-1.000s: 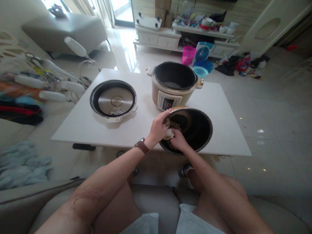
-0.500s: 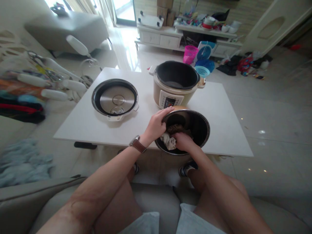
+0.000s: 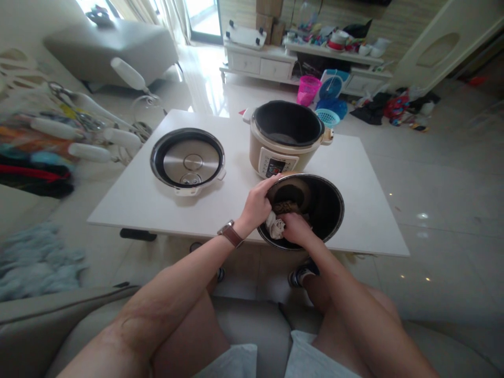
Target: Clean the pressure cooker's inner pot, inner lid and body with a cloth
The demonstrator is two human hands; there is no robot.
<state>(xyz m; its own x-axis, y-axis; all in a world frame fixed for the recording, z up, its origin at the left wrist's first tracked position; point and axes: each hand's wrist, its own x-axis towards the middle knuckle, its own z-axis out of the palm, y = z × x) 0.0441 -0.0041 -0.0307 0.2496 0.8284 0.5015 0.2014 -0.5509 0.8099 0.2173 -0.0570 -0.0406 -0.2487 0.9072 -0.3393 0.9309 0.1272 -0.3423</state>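
Observation:
My left hand (image 3: 258, 203) grips the left rim of a dark inner pot (image 3: 328, 207), which is tilted with its mouth toward me at the table's near edge. Inside that pot, my right hand (image 3: 295, 228) is closed on a crumpled cloth (image 3: 274, 226), pale on the outside and brownish deeper in. Part of the cloth and my right fingertips are hidden. Just behind the pot stands a beige electric pressure cooker (image 3: 263, 149), its top uncovered and its control panel facing me. To the left, the cooker's lid (image 3: 192, 149) lies upside down with its metal underside showing.
The white table (image 3: 134, 202) carries these things. Beyond it are a pink basket (image 3: 308, 90), a light blue colander (image 3: 326, 116) and a low white cabinet (image 3: 260, 65). A white-bladed fan (image 3: 128, 73) stands at the left, and a grey sofa (image 3: 252, 325) is under me.
The inner pot and my left hand have shifted slightly right, and the pot has turned a little. My right hand stays inside with the cloth.

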